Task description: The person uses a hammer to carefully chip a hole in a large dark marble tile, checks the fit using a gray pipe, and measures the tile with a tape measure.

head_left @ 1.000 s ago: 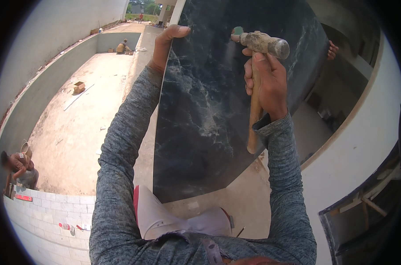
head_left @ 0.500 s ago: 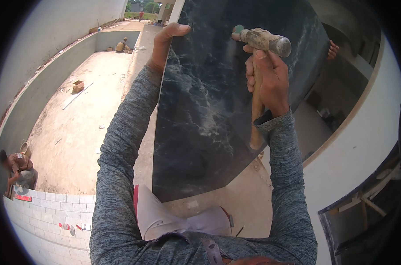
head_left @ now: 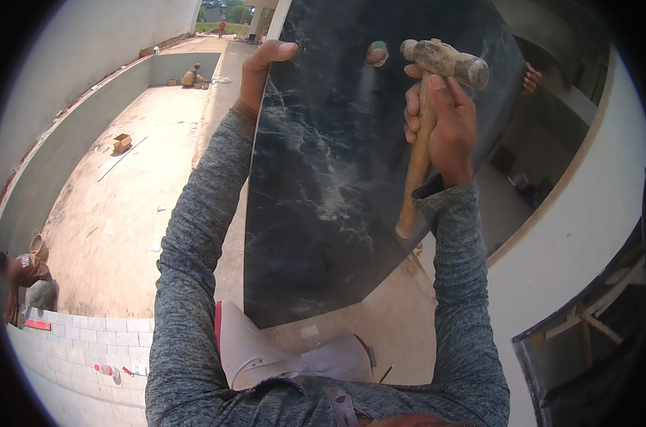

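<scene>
A dark veined stone slab (head_left: 316,178) stands in front of me. My left hand (head_left: 262,75) grips its left edge, thumb on the face. My right hand (head_left: 447,124) is closed round the wooden handle of a hammer (head_left: 419,192), whose worn metal head is up near the slab's face. Left of that head, a small hole (head_left: 377,53) in the slab has a greenish rim and what looks like someone's fingertip showing in it. Another person's fingers (head_left: 531,80) curl round the slab's right edge.
A sunken concrete area (head_left: 116,206) lies left, with a crouching person (head_left: 27,281), another crouched farther back (head_left: 193,78), a cardboard box (head_left: 122,143) and bucket (head_left: 39,245). Tiles (head_left: 88,341) with a bottle are lower left; a curved white wall (head_left: 565,263) and dark frame (head_left: 529,363) are right.
The hammer and my right hand have shifted right, away from the hole, showing more of it. The slab and my left hand have moved slightly left.
</scene>
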Action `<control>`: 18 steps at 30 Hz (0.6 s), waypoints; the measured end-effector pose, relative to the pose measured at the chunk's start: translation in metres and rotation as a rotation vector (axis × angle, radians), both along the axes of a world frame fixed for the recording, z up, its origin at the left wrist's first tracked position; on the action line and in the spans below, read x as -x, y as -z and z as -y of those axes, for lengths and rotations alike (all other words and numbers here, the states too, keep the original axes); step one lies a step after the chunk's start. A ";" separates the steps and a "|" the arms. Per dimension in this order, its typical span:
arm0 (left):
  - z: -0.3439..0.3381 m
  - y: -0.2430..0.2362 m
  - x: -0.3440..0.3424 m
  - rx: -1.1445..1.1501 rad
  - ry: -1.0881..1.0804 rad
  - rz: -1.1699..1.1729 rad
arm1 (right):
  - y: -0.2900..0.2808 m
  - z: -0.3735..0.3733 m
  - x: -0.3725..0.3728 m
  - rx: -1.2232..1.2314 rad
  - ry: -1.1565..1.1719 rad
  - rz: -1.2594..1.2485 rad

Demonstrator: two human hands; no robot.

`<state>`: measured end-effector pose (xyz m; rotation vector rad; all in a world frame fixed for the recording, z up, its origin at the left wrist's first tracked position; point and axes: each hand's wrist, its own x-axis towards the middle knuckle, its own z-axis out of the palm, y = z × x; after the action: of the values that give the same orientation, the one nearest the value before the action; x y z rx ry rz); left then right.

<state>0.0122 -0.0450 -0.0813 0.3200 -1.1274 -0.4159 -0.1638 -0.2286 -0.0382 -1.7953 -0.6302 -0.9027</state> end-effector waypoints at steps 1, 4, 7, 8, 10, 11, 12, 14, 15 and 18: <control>0.001 0.001 0.002 0.010 0.004 0.002 | 0.001 0.002 -0.001 0.000 0.005 -0.009; -0.001 0.001 -0.004 0.023 0.085 0.024 | 0.003 0.003 -0.005 0.020 0.016 -0.037; 0.003 0.000 -0.003 0.035 0.103 0.025 | 0.005 0.003 -0.007 0.068 0.063 -0.084; 0.003 0.000 -0.001 0.029 0.097 0.014 | 0.006 0.004 -0.011 0.088 0.076 -0.102; 0.002 0.000 0.002 0.018 0.085 -0.006 | 0.007 0.005 -0.013 0.094 0.083 -0.118; 0.001 0.000 0.001 0.013 0.071 -0.015 | 0.007 0.004 -0.013 0.082 0.077 -0.116; 0.001 0.000 -0.001 0.008 0.057 -0.024 | 0.007 0.004 -0.012 0.070 0.071 -0.114; 0.001 0.000 -0.003 0.006 0.037 -0.025 | 0.010 0.004 -0.007 0.032 0.038 -0.070; 0.001 0.000 -0.004 0.009 0.032 -0.016 | 0.011 0.004 -0.006 0.014 0.022 -0.049; 0.001 0.000 0.001 0.001 0.031 -0.020 | 0.010 0.004 -0.016 0.056 0.072 -0.145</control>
<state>0.0108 -0.0461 -0.0813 0.2974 -1.1145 -0.4446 -0.1481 -0.2331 -0.0478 -1.9242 -0.5054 -0.8013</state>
